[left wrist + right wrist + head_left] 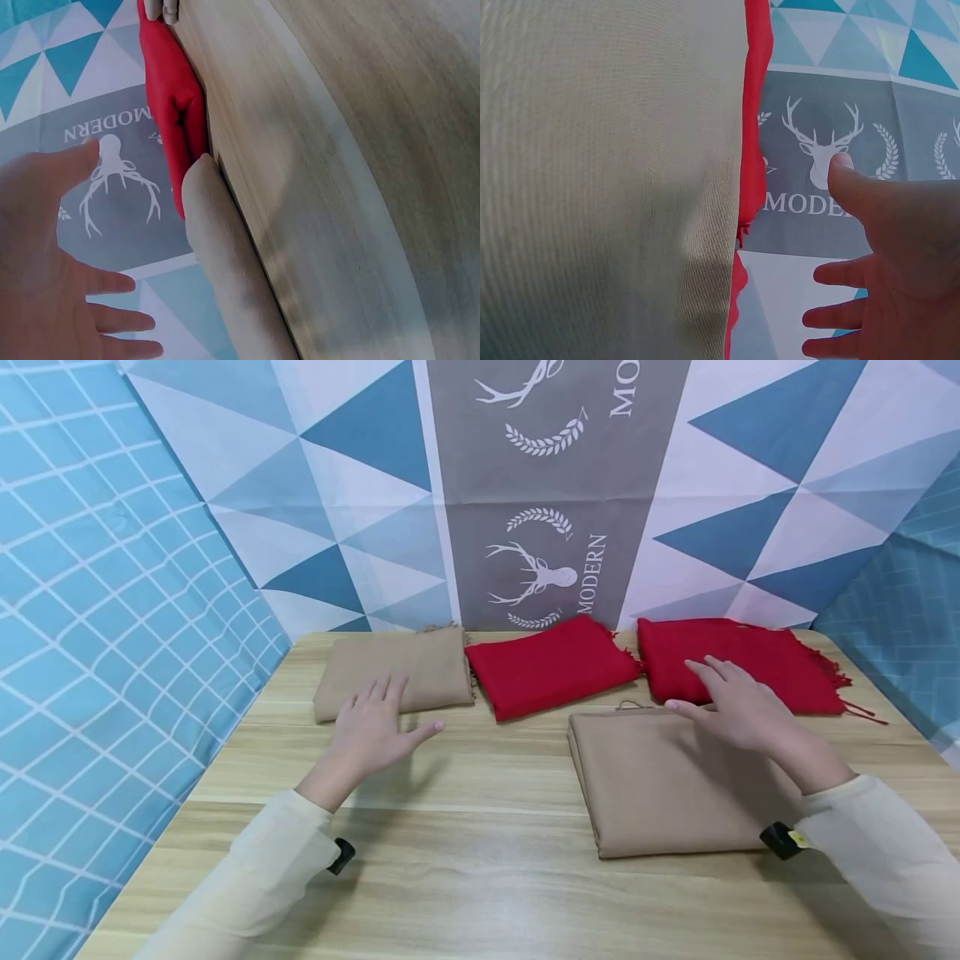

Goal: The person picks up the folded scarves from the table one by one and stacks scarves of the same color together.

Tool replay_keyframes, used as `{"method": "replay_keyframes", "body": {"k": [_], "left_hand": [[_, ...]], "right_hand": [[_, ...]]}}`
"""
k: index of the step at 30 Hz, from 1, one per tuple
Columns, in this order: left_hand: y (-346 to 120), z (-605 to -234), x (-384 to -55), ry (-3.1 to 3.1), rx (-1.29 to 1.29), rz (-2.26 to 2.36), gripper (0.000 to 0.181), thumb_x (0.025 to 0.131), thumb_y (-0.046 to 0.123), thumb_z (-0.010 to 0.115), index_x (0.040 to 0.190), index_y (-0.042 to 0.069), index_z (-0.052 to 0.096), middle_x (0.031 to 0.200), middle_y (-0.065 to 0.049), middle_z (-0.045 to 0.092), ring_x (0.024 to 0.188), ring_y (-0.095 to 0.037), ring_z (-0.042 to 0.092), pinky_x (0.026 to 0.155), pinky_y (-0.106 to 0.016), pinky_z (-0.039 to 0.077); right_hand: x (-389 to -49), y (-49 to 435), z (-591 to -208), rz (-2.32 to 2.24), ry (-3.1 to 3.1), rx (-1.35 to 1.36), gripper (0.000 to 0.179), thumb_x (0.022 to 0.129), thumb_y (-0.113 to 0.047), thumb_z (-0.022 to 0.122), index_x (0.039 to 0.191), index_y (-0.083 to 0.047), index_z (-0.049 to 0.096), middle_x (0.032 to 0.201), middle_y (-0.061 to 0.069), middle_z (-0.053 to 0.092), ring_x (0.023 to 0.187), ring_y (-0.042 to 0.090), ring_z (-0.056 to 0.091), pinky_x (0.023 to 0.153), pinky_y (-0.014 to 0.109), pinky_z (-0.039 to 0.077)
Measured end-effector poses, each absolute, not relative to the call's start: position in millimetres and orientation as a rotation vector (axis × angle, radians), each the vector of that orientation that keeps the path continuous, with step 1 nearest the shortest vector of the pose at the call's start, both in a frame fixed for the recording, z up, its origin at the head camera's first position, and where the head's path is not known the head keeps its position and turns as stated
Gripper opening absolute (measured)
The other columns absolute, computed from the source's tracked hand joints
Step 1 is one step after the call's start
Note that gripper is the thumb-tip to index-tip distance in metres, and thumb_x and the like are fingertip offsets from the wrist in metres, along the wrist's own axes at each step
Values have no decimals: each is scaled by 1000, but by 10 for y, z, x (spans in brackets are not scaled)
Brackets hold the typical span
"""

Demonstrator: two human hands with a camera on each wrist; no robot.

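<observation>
Four folded fringed cloths, like scarves, lie on the wooden table. My left hand point(370, 732) holds nothing, its fingers spread and thumb out, overlapping the front edge of the back-left beige scarf point(420, 664) in the head view. My right hand point(738, 706), also empty with fingers extended, hovers above the larger beige scarf point(660, 793) at the front right and casts a shadow on it. Its fingertips overlap the right red scarf point(757, 652), which has a fringe at its right end. Between the hands, farther back, lies the other red scarf point(555, 664).
Behind the wooden table point(450, 877) hangs a backdrop point(375, 460) with blue triangles and a grey deer panel. A blue grid-patterned sheet point(90, 610) borders the left side. Dark bands point(783, 841) show at both sleeve cuffs.
</observation>
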State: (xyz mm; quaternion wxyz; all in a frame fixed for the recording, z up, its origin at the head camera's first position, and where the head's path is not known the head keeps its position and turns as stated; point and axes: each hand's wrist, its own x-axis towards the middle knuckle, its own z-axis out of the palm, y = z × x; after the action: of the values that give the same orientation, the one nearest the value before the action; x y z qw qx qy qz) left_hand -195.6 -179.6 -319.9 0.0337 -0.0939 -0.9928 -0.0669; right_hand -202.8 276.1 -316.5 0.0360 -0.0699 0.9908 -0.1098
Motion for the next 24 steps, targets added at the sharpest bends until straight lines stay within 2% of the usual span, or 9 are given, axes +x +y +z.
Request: {"method": "replay_keyframes", "body": {"k": [20, 24], "left_hand": [[-1734, -3229, -1949, -3088, -258, -308, 91, 85, 68, 51, 148, 5, 31, 148, -23, 41, 134, -45, 41, 106, -64, 34], [-1722, -3210, -1940, -3116, -256, -345, 91, 86, 68, 50, 149, 5, 30, 147, -23, 43, 132, -45, 44, 106, -61, 37]], "right_hand": [[-1989, 2836, -3178, -349, 2998, -229, 103, 76, -55, 73, 147, 4, 26, 144, 34, 30, 128, 57, 29, 94, 72, 38], [-1984, 2856, -3186, -360, 2992, -229, 104, 75, -56, 73, 147, 4, 27, 144, 34, 31, 128, 57, 30, 94, 72, 40]]}}
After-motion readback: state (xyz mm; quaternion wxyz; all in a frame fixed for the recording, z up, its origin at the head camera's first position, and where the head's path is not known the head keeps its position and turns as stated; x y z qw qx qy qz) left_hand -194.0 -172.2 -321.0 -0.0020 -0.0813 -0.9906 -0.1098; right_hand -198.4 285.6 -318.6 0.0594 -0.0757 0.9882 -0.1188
